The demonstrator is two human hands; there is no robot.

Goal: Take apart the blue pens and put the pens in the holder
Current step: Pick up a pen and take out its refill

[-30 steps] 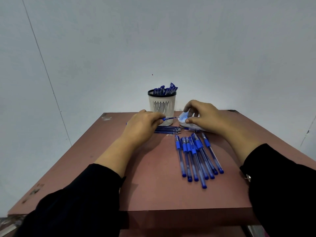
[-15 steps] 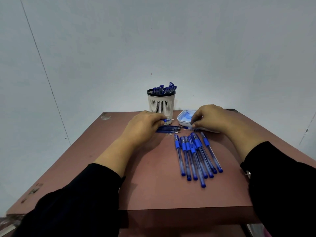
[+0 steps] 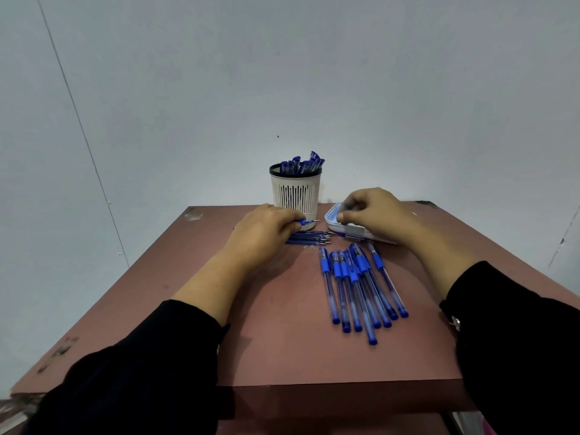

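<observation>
Several blue pens lie side by side on the reddish table, right of centre. A white slotted holder with a black rim stands at the far edge, with blue pen parts sticking out of it. My left hand pinches a thin blue refill whose tip points right, just in front of the holder. Below it lies a small pile of refills. My right hand hovers with curled fingers over a white tray; what the fingertips hold is hidden.
The table's near edge runs across the bottom of the view, and its far edge meets a plain pale wall. Both my sleeves are black. Bare tabletop stretches to the left of my left arm.
My right hand has lifted a little and drawn back over the white tray. My left hand keeps the refill in nearly the same place.
</observation>
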